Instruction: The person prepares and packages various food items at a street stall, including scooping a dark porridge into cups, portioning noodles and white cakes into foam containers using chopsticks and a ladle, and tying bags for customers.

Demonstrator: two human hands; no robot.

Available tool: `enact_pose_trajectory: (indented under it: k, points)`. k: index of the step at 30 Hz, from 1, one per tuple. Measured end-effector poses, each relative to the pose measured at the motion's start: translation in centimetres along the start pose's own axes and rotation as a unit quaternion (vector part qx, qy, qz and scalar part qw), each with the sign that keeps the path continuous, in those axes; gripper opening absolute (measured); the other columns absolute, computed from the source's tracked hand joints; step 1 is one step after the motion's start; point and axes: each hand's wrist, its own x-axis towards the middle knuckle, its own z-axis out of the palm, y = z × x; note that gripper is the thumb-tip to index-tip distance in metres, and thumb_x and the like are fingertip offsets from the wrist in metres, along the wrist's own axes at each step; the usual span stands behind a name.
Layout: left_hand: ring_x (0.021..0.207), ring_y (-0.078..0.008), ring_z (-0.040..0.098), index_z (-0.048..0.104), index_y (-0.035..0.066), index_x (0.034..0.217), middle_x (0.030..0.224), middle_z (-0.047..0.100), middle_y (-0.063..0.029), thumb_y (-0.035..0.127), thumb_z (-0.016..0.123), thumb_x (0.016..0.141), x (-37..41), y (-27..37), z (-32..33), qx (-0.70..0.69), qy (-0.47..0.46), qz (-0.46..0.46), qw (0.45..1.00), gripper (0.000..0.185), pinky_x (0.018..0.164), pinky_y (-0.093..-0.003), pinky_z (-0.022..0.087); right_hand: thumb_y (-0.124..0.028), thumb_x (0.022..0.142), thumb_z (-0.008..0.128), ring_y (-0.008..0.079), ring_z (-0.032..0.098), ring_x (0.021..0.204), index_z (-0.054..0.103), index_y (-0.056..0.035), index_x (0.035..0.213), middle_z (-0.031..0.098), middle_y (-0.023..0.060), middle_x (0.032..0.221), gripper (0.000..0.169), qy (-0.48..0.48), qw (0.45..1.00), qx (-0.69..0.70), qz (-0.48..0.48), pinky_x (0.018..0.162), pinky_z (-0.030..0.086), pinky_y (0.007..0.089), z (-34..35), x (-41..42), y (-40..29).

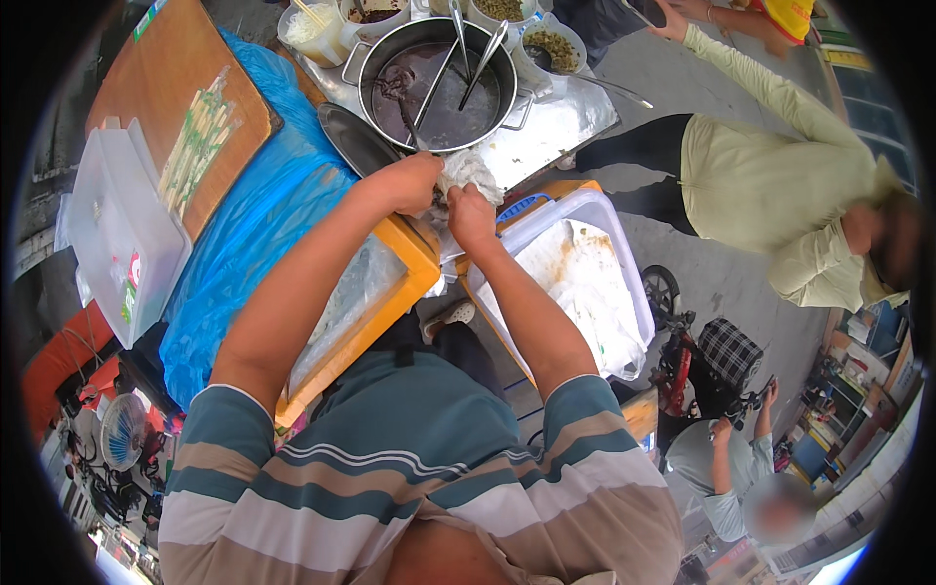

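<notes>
Just in front of a large metal pot (504, 95) of dark liquid, both my hands grip a crumpled whitish cloth or wad of paper (474, 174). My left hand (417, 183) has hold of its left side, and my right hand (472, 217) pinches its lower part. Ladles and tongs-like metal utensils (486, 62) rest in the pot, split by a divider. A dark oval lid or tray (351, 139) leans against the pot's left side, close to my left hand. What lies under the cloth is hidden.
Tubs of chopped greens (552, 51) and white shreds (307, 29) surround the pot on a foil-covered table (548, 139). Wrapped chopsticks (197, 139) lie on a brown board (172, 58). A plastic bin (636, 292) with white bags stands right; a person (775, 183) stands beyond.
</notes>
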Motion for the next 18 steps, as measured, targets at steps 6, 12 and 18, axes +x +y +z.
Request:
enact_pose_trajectory:
  k: [6,12,18]
  points:
    - [0.121,-0.0406,0.057,0.061,-0.001,0.122,0.127,0.057,-0.0219,-0.010,0.059,0.078,-4.4,3.8,-2.6,0.018,0.073,0.010,0.997,0.045,0.101,-0.0428,0.048,0.001,0.084,0.072,0.0194,0.061,0.082,0.070,-0.0052,0.092,0.058,0.0092,0.101,0.010,0.073,0.922,0.379,0.036,0.073,0.051,0.0333,-6.0,-4.9,-1.2]
    - [0.115,-0.0370,0.060,0.062,0.002,0.115,0.123,0.056,-0.0179,-0.012,0.058,0.078,-8.8,15.1,-3.9,-0.013,0.133,0.211,0.968,0.040,0.092,-0.0394,0.051,0.004,0.087,0.071,0.0163,0.060,0.089,0.069,-0.0025,0.096,0.056,0.0107,0.122,0.012,0.151,0.874,0.458,-0.056,0.079,0.051,0.0297,-14.8,-12.5,-4.0]
    - [0.128,-0.0251,0.055,0.060,0.008,0.127,0.140,0.051,-0.0096,0.007,0.077,0.075,-15.1,25.0,-3.1,-0.258,0.072,0.373,0.888,0.055,0.098,-0.0350,0.045,0.006,0.084,0.069,0.0308,0.067,0.093,0.067,-0.0031,0.096,0.068,0.0118,0.091,0.015,0.240,0.870,0.410,-0.132,0.083,0.053,0.0373,-23.8,-22.5,-4.6]
